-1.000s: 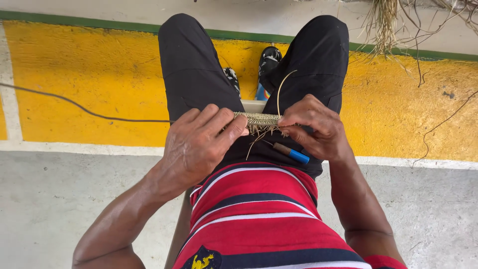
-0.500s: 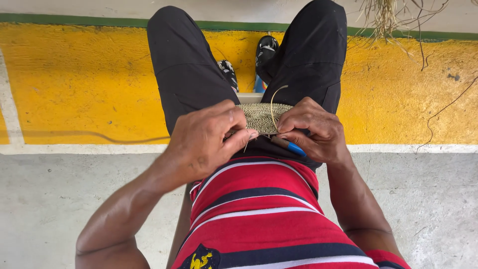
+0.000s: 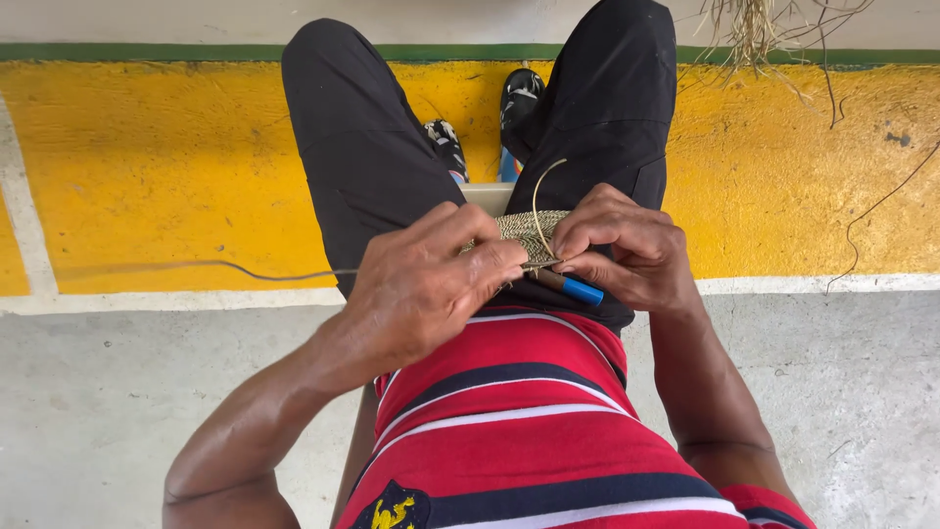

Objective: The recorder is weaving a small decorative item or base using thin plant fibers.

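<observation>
On the lap, the left hand [image 3: 421,289] has its grip pinching the near edge of a woven straw piece [image 3: 524,233]. The right hand [image 3: 627,245] pinches its other side, a blue-tipped tool [image 3: 570,286] tucked beneath the fingers. A loose strand [image 3: 537,201] loops upward. Beyond the knees, shoes [image 3: 519,98] rest on yellow-painted floor [image 3: 147,167].

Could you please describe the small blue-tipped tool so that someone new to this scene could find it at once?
Start at the black trousers of the seated person. Both hands meet over the lap on a woven straw piece. Just under the right hand lies the tool: a short dark stick, the only thing with a bright blue end.
</observation>
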